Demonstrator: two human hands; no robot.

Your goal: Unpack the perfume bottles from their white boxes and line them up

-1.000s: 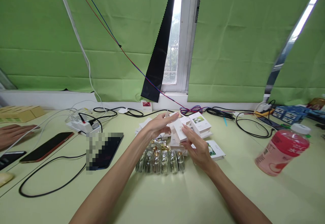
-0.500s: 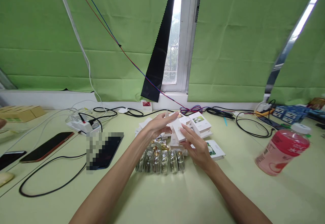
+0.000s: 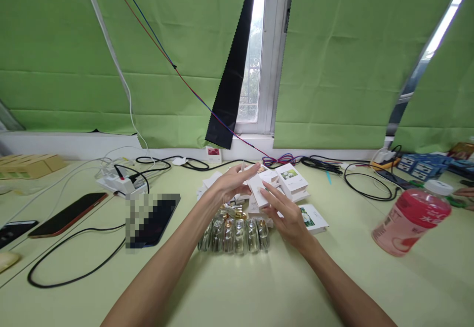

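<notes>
Between my two hands a small white box [image 3: 258, 192] is held tilted above the table. My left hand [image 3: 231, 181] grips its left side, thumb stretched along the top. From the right, my right hand [image 3: 284, 213] has its fingers closed on the box's near side. Right below stands a row of several glass perfume bottles [image 3: 239, 235] with gold and silver necks. Behind and beside my hands lie more white boxes, one with a flower picture [image 3: 292, 178] and another, a flat one [image 3: 313, 218], to the right.
A pink drink bottle [image 3: 411, 218] stands at the right. Several phones, one dark [image 3: 163, 221] and one red-edged [image 3: 70, 213], lie at the left by a power strip [image 3: 124, 183]. Black cables [image 3: 322, 164] run along the back. Another person's hand [image 3: 466, 196] shows at the right edge.
The white box has tilted slightly in my hands, and my right fingers have shifted a little on it. A person's hand has appeared at the right edge; one at the left edge is gone.
</notes>
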